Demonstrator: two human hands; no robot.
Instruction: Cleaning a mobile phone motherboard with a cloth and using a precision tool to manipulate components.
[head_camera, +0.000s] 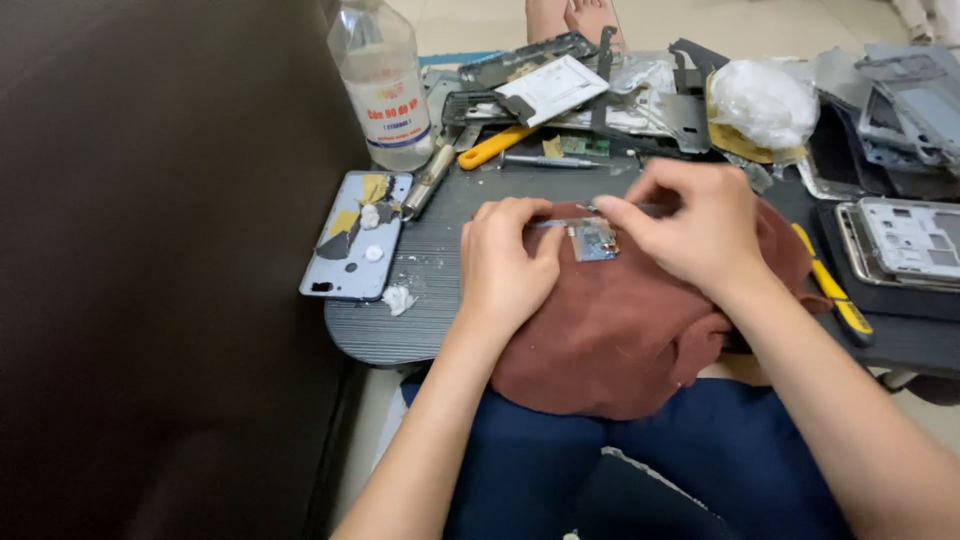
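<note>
Pinching a thin metal tool between thumb and forefinger, the right hand (690, 225) is working its tip at the top edge of a small circuit board (594, 240), while the left hand (505, 265) is pressing down with curled fingers just left of that board, steadying it on a reddish-brown cloth (620, 335). Left of the left hand a phone back cover (355, 250) is lying on the grey mat (430, 290), with a clear bottle (385, 85) standing beyond it.

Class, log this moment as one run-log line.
left hand: steadies small circuit board | right hand: pinches thin tool at board's top edge | board on brown cloth | clear bottle behind
</note>
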